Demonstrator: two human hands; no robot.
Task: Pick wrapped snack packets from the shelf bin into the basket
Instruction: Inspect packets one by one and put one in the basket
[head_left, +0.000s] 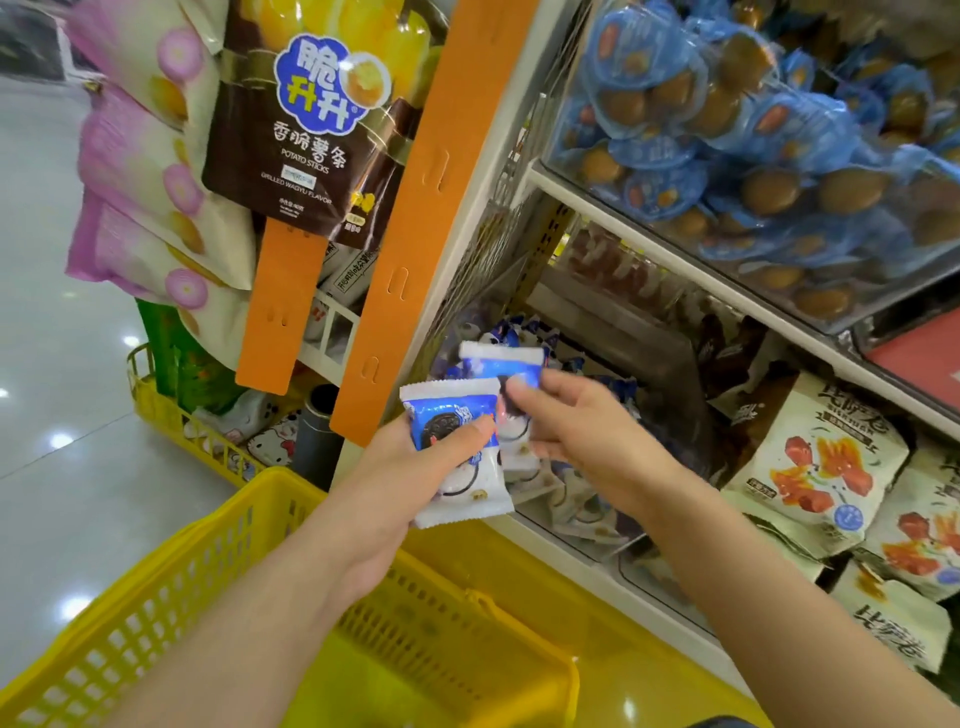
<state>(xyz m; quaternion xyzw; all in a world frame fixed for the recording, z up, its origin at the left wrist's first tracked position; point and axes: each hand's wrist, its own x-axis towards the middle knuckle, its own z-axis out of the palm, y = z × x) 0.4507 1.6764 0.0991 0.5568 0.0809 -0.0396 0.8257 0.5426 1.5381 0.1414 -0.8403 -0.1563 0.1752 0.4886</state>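
**Entry: snack packets, gathered hand to hand above the basket**

Head view, items as we log them.

1. Left hand (410, 470): thumb and fingers are curled round a small stack of packets (457, 457) in blue-and-white wrappers. It is held over the far rim of the yellow basket (234, 525).
2. Right hand (576, 441): thumb and fingertips pinch a single packet (501, 364). It sits just beside the stack and in front of the shelf bin (587, 545).

Step in hand, as we judge it: the single packet joins the stack before everything goes down into the basket.

- We would lay it flat on the stack.
- We would let the left thumb clamp it before the right fingers let go, since glossy wrappers likely slide on one another.
- We would then lower the stack well inside the basket walls and release it low, so that nothing bounces out.

Containers and contents:

- Shelf bin: clear front wall, with a loose heap of the same blue-and-white packets inside.
- Upper bin (623, 171): clear-walled and piled with round brown snacks in blue wrappers.
- Neighbouring compartment, to the right: white bags (821, 467) with red print, standing upright.
- Yellow basket: the forearms cover much of its inside, so we cannot tell what it holds.
- Second basket (156, 410): on the floor at left, holding green bags and cartoon-printed items.
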